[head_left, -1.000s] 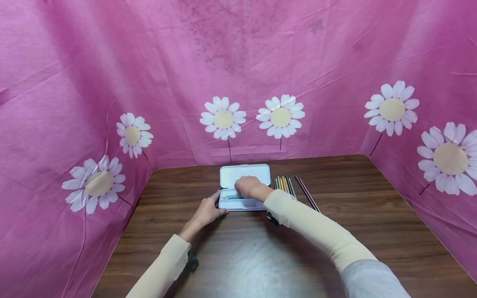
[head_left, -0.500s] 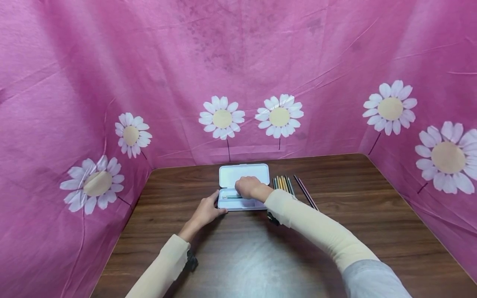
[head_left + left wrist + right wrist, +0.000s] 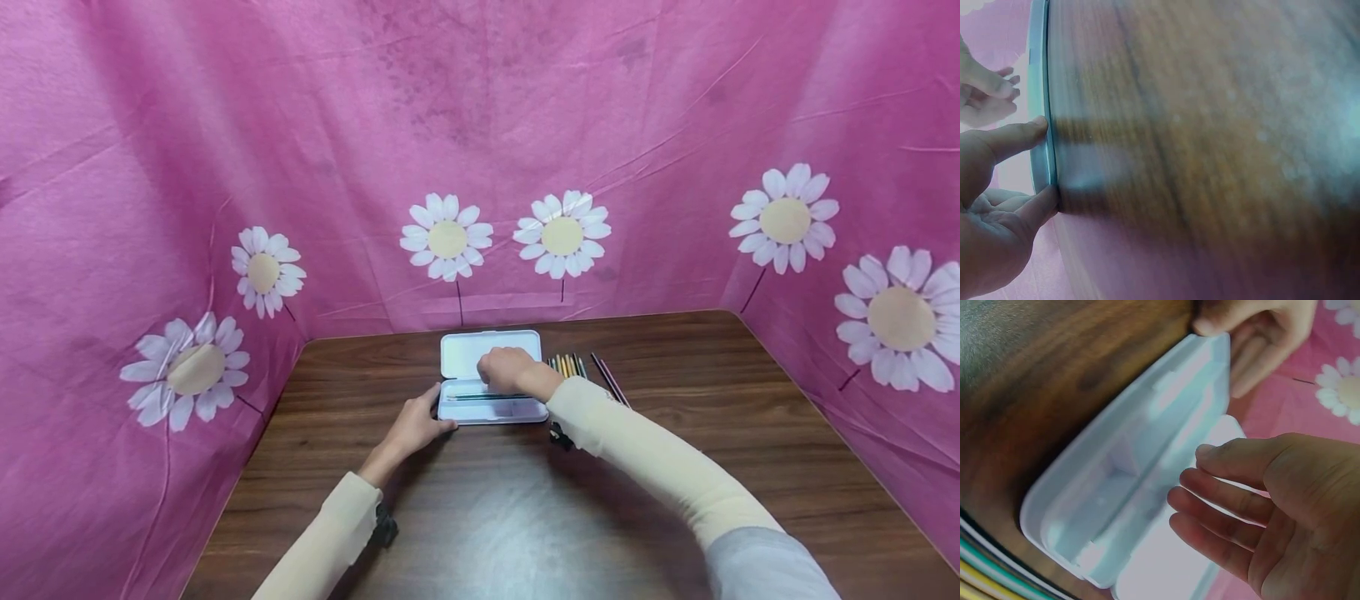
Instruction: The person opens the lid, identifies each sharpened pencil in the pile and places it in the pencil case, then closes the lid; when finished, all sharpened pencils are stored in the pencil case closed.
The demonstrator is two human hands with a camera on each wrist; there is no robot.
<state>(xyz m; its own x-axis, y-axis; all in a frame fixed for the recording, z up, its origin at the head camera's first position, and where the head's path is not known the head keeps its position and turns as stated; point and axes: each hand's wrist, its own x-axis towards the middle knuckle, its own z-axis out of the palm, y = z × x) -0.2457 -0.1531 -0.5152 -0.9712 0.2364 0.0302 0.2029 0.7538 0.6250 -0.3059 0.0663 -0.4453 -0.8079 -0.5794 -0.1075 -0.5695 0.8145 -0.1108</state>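
Over wht case (image 3: 487, 411) — R hand (image 3: 507, 369) loosely bent, L hand (image 3: 417, 423) on end

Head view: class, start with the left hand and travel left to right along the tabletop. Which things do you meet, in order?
Left hand → open pencil case → row of pencils → pair of dark pencils. Right hand left out: it overlaps the case.

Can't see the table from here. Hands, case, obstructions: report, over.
Left hand grips open case, at least one pencil inside. Right hand empty, over case, likely blocking lid. Loose pencils beside case.
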